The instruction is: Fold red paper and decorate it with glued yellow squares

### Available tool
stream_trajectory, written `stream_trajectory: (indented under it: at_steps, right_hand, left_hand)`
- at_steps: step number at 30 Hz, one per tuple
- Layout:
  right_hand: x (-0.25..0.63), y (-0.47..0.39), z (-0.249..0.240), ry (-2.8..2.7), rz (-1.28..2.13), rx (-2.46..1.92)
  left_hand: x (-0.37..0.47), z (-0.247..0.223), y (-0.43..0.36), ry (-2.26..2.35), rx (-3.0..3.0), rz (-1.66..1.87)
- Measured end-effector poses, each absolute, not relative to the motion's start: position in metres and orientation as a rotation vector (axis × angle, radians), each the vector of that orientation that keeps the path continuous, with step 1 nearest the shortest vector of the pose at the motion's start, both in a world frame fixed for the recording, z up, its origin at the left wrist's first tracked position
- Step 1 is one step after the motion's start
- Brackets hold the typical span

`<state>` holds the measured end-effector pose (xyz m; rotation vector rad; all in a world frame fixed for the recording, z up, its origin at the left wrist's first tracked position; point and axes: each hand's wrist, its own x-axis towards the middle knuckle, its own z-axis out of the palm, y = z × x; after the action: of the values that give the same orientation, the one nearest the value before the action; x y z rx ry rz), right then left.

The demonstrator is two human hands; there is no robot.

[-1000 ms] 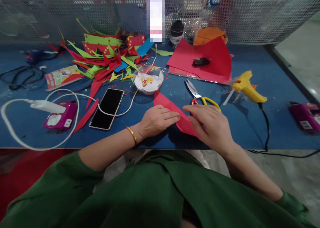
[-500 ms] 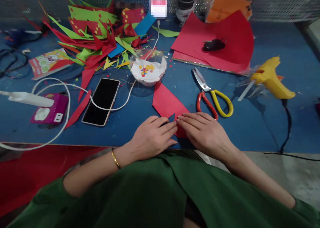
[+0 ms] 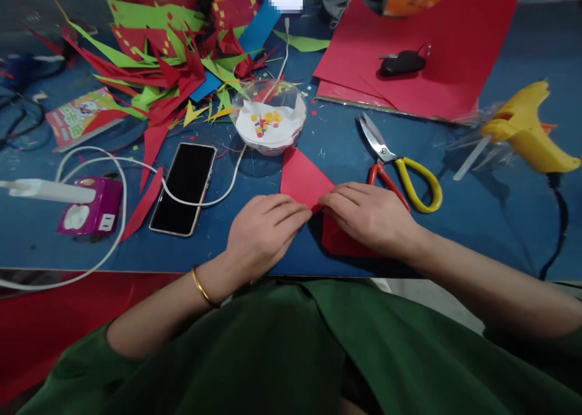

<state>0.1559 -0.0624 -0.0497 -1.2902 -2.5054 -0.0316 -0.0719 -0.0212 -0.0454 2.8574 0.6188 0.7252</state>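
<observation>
A folded piece of red paper [image 3: 304,177] lies at the table's near edge between my two hands. My left hand [image 3: 264,233] pinches its left near edge, with fingertips hiding the grip. From the right, my right hand [image 3: 370,218] closes its fingers on the paper's middle, close to the left fingertips. A lower flap of the paper shows darker beneath the right palm. Just beyond my right hand are scissors [image 3: 385,155] with one red and one yellow handle, blades pointing away and apart from the paper.
A clear bowl [image 3: 297,139] holds small paper bits. Left are a phone [image 3: 184,187], a white cable and a purple adapter [image 3: 111,205]. Paper scraps [image 3: 154,69] heap behind. Right are red sheets [image 3: 354,57] under a black key fob [image 3: 402,63], and a yellow glue gun [image 3: 518,127].
Both hands have lifted slightly away from the table edge. The fingers, flatter before, now curl onto the paper, and its near fold has shifted. The view has moved a little too.
</observation>
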Motion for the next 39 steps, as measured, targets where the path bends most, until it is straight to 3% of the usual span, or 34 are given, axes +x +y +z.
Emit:
stream_trajectory:
  at_steps: [6, 23, 29, 39]
  right_hand:
    - [0.157, -0.066, -0.059, -2.256, 0.005, -1.481]
    - [0.16, -0.064, -0.06, -2.168, 0.155, -1.452]
    - [0.159, -0.065, -0.061, -2.156, 0.205, -1.488]
    - [0.162, -0.07, -0.057, -2.129, 0.263, -1.51]
  left_hand:
    - [-0.069, -0.042, -0.004, 0.483, 3.034, 0.579]
    - [-0.068, -0.048, 0.001, 0.239, 3.193, 0.608]
    - [-0.069, -0.05, -0.001, 0.321, 3.179, 0.597]
    - [-0.059, -0.05, -0.003, 0.801, 2.647, 0.667]
